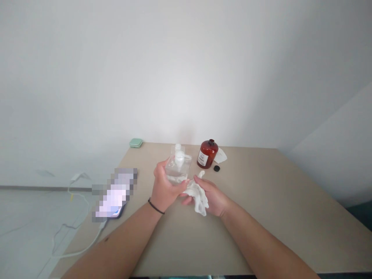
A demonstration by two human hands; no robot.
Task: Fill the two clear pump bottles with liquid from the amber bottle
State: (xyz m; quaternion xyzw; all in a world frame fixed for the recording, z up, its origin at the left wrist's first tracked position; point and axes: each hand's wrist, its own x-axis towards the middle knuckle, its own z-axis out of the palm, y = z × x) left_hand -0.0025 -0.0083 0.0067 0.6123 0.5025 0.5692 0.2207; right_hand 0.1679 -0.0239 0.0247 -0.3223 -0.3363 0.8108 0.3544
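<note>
Near the middle of the table, my left hand is wrapped around a clear, square-sided bottle with a rounded white top. My right hand grips a crumpled white tissue close to the bottle's lower edge. Part of the tissue hangs down between the two hands. Just behind the held bottle a second white cap shows above a clear body that is mostly hidden. An uncapped amber bottle with a white label stands to the right, and a small black cap lies beside it.
A phone, partly blurred out, lies at the table's left side with a white cable running off the edge. A small green case sits at the back left corner. White paper lies behind the amber bottle, near the wall.
</note>
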